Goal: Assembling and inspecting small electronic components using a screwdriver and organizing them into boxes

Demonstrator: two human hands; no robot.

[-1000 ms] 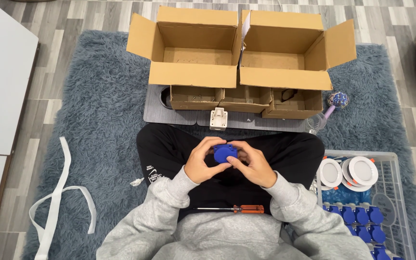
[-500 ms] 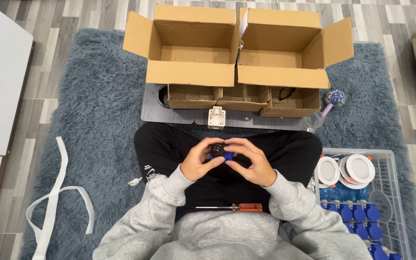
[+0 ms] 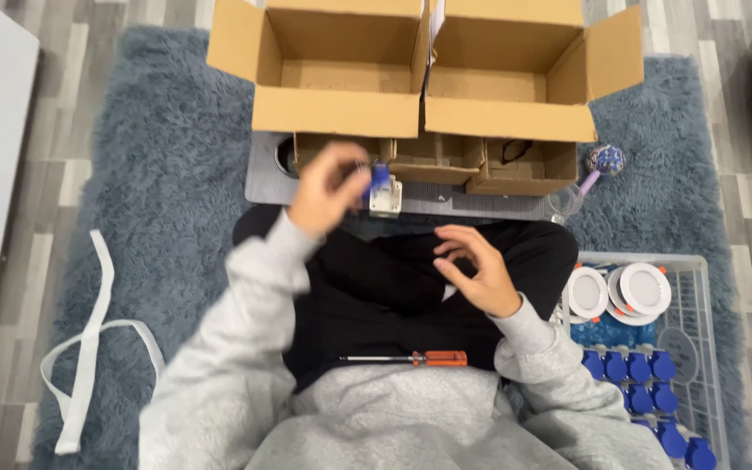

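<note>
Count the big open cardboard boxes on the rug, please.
2. The left box and the right box stand side by side. Smaller cardboard trays lie before them; more may be hidden.

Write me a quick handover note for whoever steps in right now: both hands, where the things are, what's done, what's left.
Left hand: raised toward the small cardboard trays, pinching a small blue part; motion blur hides the details.
Right hand: open and empty above the lap.
Screwdriver with an orange handle lies on the lap.
White basket on the right holds blue caps and round white discs.
Two large boxes stand open ahead; nothing shows inside them.
Done: one blue part picked up.
Left: many blue caps in the basket.
</note>
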